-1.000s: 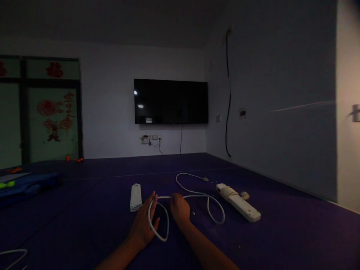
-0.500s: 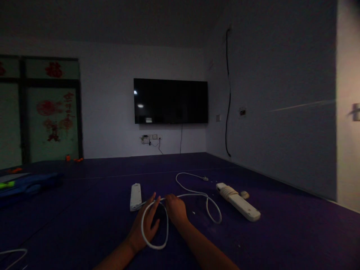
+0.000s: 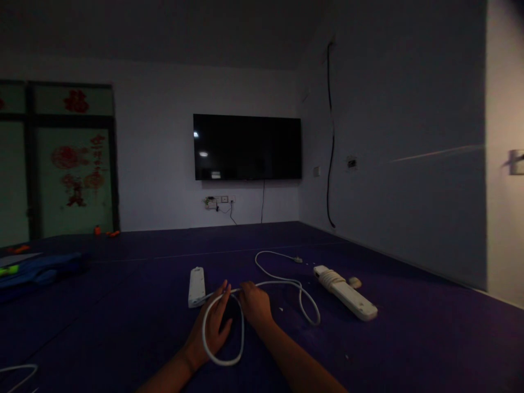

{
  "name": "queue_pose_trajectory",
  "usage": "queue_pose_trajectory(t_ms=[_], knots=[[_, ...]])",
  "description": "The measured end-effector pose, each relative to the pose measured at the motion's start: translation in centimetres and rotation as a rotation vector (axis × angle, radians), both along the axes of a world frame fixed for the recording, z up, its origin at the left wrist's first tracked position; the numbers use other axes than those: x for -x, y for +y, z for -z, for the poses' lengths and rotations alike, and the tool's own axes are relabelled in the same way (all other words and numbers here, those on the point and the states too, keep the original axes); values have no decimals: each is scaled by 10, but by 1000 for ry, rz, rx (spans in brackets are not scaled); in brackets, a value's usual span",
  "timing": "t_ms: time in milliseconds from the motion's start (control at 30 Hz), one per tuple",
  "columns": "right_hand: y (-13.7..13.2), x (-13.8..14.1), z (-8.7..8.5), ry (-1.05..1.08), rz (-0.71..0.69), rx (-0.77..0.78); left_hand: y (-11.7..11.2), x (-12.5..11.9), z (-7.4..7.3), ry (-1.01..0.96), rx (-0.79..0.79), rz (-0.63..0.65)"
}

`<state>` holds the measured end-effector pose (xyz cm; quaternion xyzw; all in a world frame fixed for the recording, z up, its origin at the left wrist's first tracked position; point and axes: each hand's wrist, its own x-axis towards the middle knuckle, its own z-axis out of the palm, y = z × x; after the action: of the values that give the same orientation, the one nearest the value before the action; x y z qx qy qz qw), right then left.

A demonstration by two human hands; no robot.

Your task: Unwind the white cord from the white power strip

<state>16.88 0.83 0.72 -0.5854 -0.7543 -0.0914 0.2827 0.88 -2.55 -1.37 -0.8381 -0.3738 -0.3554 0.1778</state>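
A white power strip [image 3: 197, 287] lies on the dark purple surface, its white power cord [image 3: 223, 363] leading right towards my hands. The cord forms an upright loop in front of my left hand [image 3: 209, 327]. That hand has its fingers stretched out and thumb apart, with the cord lying across the fingers. My right hand [image 3: 254, 305] is closed on the cord at the loop's upper right; its fingertips are partly hidden. Beyond it the cord curves over the surface and back to its plug [image 3: 298, 260].
A second white power strip [image 3: 356, 301], its cord wound round one end, lies at the right beside its plug [image 3: 355, 282]. Blue cloth [image 3: 49, 270] lies at the left. More white cable [image 3: 24, 367] shows at lower left. A television [image 3: 248, 147] hangs on the far wall.
The cord loop has widened slightly and moved a little left and down. Both hands stay almost where they were. The view has shifted slightly.
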Motion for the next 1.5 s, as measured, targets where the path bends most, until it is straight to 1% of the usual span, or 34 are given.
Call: queue_pose_trajectory(t_ms=[133, 233, 333, 633, 900, 1133, 1367, 1500], knots=[[6, -4, 4, 63, 92, 40, -1, 0, -1, -5, -1, 14], [9, -6, 7, 90, 116, 50, -1, 0, 0, -12, 5, 13], [9, -6, 7, 87, 113, 50, -1, 0, 0, -19, 20, 2], [9, -4, 7, 25, 67, 45, 2, 0, 2, -15, 24, 22], [6, -2, 4, -22, 10, 37, 3, 1, 4, -21, 10, 26], [5, -2, 4, -25, 12, 33, 5, 2, 8, 1, 16, 6], [5, -2, 3, -39, 10, 38, 6, 3, 8, 7, 23, 8], [5, -2, 3, -20, 20, 52, 11, 4, 13, -3, 13, 23]])
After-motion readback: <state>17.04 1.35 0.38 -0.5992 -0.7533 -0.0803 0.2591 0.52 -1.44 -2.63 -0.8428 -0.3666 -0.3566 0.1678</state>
